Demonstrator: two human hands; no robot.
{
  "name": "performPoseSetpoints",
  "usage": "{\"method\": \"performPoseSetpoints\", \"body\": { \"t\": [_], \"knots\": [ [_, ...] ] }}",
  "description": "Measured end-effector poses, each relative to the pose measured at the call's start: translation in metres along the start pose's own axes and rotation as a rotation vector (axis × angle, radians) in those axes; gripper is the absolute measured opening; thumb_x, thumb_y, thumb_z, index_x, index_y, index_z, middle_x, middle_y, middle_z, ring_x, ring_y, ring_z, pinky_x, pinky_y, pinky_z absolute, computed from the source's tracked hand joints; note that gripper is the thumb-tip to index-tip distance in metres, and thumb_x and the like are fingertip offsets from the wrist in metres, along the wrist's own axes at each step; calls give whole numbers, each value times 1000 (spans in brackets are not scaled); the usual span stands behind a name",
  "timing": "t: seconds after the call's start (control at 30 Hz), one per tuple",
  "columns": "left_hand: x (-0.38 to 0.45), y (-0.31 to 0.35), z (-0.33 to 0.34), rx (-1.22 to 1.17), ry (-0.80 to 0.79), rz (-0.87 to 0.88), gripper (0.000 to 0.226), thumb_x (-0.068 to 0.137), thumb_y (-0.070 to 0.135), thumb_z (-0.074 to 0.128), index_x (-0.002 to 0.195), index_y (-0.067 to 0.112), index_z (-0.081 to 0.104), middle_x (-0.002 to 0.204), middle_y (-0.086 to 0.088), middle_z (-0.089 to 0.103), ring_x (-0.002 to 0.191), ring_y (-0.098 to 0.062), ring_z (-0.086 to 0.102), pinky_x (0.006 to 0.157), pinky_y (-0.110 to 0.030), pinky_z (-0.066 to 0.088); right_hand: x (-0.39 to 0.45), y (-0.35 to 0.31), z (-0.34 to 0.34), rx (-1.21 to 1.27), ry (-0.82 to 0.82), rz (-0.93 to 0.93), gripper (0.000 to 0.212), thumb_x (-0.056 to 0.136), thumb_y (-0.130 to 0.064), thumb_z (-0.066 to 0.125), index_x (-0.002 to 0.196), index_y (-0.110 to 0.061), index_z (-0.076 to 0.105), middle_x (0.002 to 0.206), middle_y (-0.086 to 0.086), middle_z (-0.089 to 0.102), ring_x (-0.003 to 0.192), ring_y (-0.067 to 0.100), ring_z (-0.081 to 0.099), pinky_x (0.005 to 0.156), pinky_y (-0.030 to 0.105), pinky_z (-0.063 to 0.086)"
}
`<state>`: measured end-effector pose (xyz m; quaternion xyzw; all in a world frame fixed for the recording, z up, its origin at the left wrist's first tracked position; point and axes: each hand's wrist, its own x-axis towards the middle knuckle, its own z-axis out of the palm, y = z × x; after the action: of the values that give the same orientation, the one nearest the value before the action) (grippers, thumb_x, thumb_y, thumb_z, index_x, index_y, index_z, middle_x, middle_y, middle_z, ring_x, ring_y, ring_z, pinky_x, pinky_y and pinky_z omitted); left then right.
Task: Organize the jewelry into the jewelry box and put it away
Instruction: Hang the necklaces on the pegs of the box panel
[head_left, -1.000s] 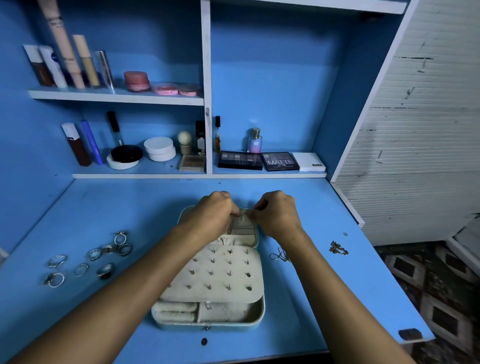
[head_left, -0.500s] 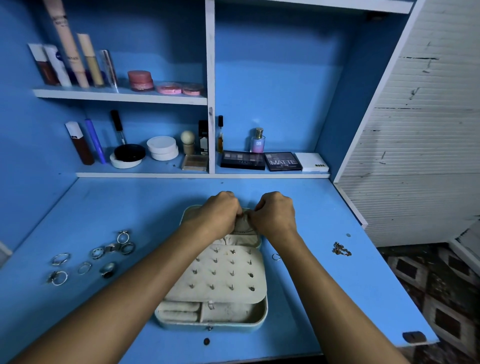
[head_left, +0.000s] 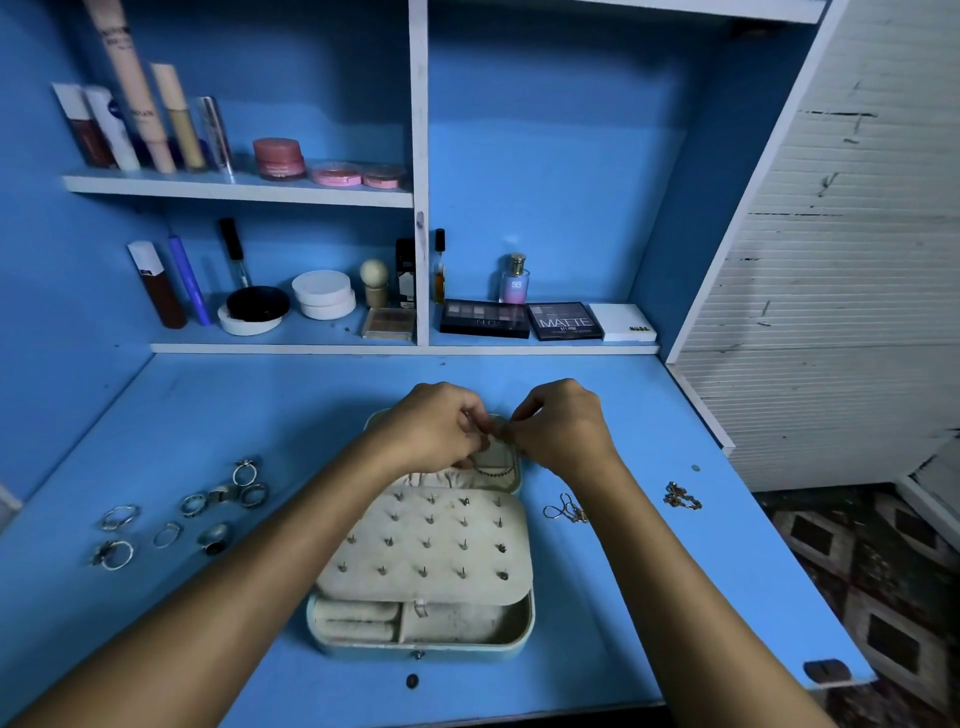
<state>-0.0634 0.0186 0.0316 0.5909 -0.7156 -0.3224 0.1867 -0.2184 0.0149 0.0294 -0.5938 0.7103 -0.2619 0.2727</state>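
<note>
Over toward the left edge of the blue table (head_left: 208, 415) lay a loose scatter of silver rings (head_left: 182, 514), none yet stowed. At the middle of the table, near its front edge, sat the jewelry box (head_left: 423, 631), pale and a little grubby, open, with a flap of studded earring pegs lying across it and ring rolls showing beneath. Above the upright lid, the left hand (head_left: 434, 428) and the right hand (head_left: 563, 426) met, both with fingers curled in a pinch on a thin dark chain (head_left: 496, 470) that sagged in a loop against the lid lining. The chain looked very light, limp and apt to tangle or slip, so it would best be held by its ends or clasp, as they seemed to be doing. Just right of the box lay a small tangle of wire earrings (head_left: 566, 512). Nearer the right edge rested a bunched gold chain (head_left: 681, 496), equally fine and snag-prone. The box itself appeared light and rigid, best lifted by its sides once closed.
</note>
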Motion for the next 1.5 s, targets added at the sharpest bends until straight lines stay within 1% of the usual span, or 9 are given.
{"method": "performPoseSetpoints", "body": {
  "t": [0.13, 0.23, 0.37, 0.57, 0.67, 0.93, 1.07, 1.3, 1.5],
  "knots": [
    [-1, 3, 0, -164, 10, -12, 12, 87, 15, 73, 86, 20, 61, 76, 1, 73, 67, -11, 71, 72, -36, 57, -7, -6, -12, 164, -51, 22, 20, 82, -24, 81, 74, -9, 71, 46, -2, 61, 45, 11, 57, 46, 19, 48],
    [0, 3, -2, -126, 34, -14, 11, 87, 18, 72, 87, 22, 62, 83, 1, 73, 70, -14, 68, 69, -33, 55, -11, -7, -18, 207, -73, 30, 18, 87, -18, 76, 74, -8, 68, 55, 7, 66, 37, 8, 55, 40, 14, 42],
    [0, -1, -4, 19, 26, 39, 15, 85, 17, 73, 81, 30, 69, 83, 12, 70, 75, -3, 66, 63, -17, 46, -11, -2, -19, 113, -84, -9, 12, 85, -18, 77, 77, -10, 74, 61, 3, 66, 53, 16, 58, 63, 32, 60],
    [1, 0, 3, 242, -60, 121, 19, 80, 35, 79, 99, 32, 77, 83, 15, 63, 81, 0, 59, 62, -10, 41, -17, -1, -27, -68, -242, -27, 17, 89, -15, 65, 76, -23, 74, 74, 1, 67, 63, 19, 64, 67, 31, 60],
    [4, 0, 7, 285, -58, 155, 27, 76, 43, 80, 100, 30, 76, 81, 10, 63, 80, -6, 60, 65, -21, 45, -20, -2, -28, -106, -316, -21, 23, 88, -14, 64, 72, -27, 73, 76, 3, 68, 68, 22, 69, 73, 35, 63],
    [6, 0, 6, 352, -40, 172, 34, 87, 13, 63, 115, 30, 73, 99, 8, 62, 97, -13, 58, 80, -28, 47, -24, 2, -28, -138, -351, -27, 29, 86, -5, 55, 81, -25, 76, 82, 8, 73, 74, 24, 75, 73, 34, 63],
    [2, 1, 5, 340, -71, 181, 35, 86, 8, 58, 106, 30, 76, 100, 9, 65, 100, -11, 59, 87, -34, 51, -24, 3, -26, -162, -371, -44, 25, 87, -9, 57, 83, -24, 77, 81, 7, 73, 70, 20, 74, 72, 31, 63],
    [-5, 5, 0, 308, -138, 119, 26, 88, 14, 57, 96, 29, 76, 97, 14, 67, 86, -2, 58, 62, -13, 40, -27, 4, -30, -127, -341, -50, 31, 85, -9, 47, 89, -16, 76, 86, 13, 75, 73, 25, 74, 76, 37, 63],
    [-5, 9, 0, 289, -163, 88, 24, 89, 16, 58, 104, 29, 71, 96, 13, 66, 85, -3, 59, 58, -15, 37, -29, 1, -30, -160, -363, -71, 29, 86, -11, 51, 87, -21, 78, 81, 5, 73, 67, 20, 73, 67, 27, 60]
  ]
}}
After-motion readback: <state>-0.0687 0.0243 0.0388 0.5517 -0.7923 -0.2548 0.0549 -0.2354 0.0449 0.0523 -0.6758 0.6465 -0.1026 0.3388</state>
